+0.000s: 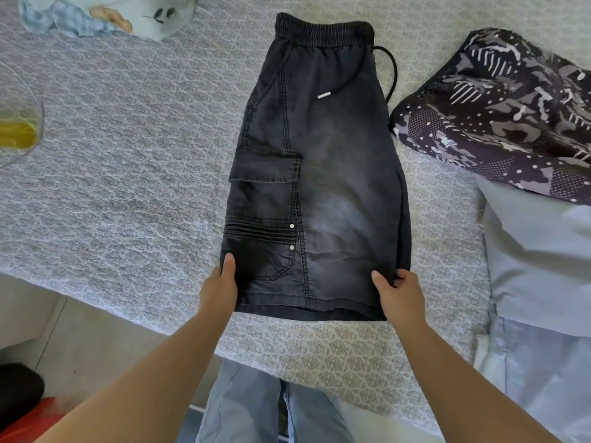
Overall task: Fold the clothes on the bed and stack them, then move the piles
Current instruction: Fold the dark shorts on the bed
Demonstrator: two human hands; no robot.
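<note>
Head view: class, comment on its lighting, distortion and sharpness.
Head view: soft, even daylight, hardly any shadows; wide-angle bending curves the bed edge and stretches the forearms; black shorts sharp at centre, patterned garment and frame corners slightly softer.

Dark grey shorts [319,174] folded in half the long way, lying flat on the bed [128,155], stretchy waist at the far end, side pocket on top, patterned dark cloth [499,113] and light blue clothes [537,266] just beside
</note>
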